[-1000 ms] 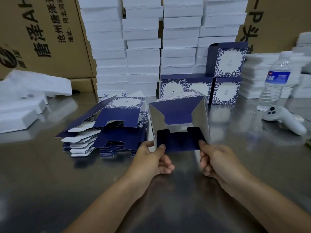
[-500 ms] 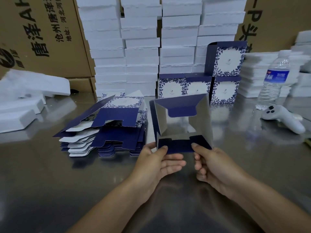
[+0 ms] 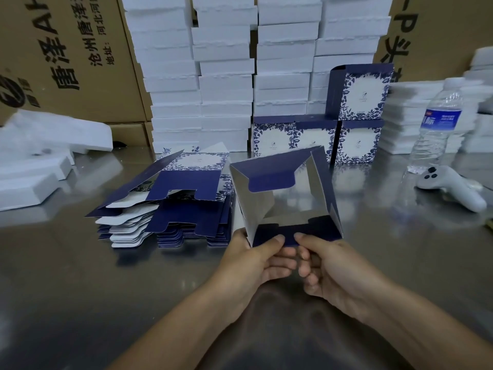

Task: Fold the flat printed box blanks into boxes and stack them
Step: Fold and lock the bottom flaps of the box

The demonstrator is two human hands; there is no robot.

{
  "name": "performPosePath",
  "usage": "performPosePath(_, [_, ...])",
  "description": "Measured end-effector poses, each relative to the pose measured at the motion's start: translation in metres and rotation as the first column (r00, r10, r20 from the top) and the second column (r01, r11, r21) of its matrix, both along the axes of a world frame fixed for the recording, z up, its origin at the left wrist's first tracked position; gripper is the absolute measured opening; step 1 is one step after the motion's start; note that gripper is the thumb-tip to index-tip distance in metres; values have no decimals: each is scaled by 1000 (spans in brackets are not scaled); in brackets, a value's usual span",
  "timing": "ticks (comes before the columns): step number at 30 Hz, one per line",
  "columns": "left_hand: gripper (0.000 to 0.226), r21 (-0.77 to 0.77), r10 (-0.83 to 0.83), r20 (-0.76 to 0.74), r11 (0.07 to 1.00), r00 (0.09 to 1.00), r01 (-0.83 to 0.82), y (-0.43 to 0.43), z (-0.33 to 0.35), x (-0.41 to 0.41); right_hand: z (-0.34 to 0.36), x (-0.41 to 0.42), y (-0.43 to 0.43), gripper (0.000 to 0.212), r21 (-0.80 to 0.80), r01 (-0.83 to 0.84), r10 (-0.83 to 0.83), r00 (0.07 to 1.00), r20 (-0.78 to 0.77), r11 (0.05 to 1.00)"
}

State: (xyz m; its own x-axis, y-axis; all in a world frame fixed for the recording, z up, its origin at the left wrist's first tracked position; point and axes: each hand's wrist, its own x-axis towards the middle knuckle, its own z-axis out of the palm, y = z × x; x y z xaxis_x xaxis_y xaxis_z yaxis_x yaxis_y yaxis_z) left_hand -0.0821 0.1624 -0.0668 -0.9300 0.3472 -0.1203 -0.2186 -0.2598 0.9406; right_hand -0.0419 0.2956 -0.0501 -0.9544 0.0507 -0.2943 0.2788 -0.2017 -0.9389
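I hold a half-formed navy box [image 3: 282, 198] over the metal table [image 3: 80, 276], its open end toward me and its silver inside showing. My left hand [image 3: 256, 260] pinches the near bottom flap from the left, thumb on top. My right hand [image 3: 330, 265] pinches the same flap from the right, and the two thumbs almost meet. A pile of flat printed blanks [image 3: 170, 204] lies just left of the box. Behind it stand three folded boxes in a row [image 3: 314, 142], with one more folded box [image 3: 360, 93] on top at the right.
Tall stacks of white foam trays [image 3: 253, 70] and brown cartons [image 3: 69, 57] line the back. Loose foam pieces [image 3: 40, 161] lie at the left. A water bottle [image 3: 437, 124], a white controller [image 3: 453, 186] and more foam stacks [image 3: 416, 116] sit at the right.
The box has been opened out squarer and tipped flatter. Both hands slid inward along the near bottom flap, so the thumbs now nearly touch.
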Motion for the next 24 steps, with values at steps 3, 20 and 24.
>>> performPosePath(3, [33, -54, 15, -26, 998, 1000, -17, 1, 0, 0, -1, 0, -2, 59, 26, 10, -10, 1000, -3, 1000])
performPosePath(20, [38, 11, 23, 35, 1000, 999, -23, 4, -1, 1, -4, -1, -5, 55, -4, 8, -8, 1000, -12, 1000])
performPosePath(24, [45, 11, -7, 25, 1000, 1000, 6, 3, 0, 0, -2, -2, -2, 39, -48, 13, -12, 1000, 25, 999])
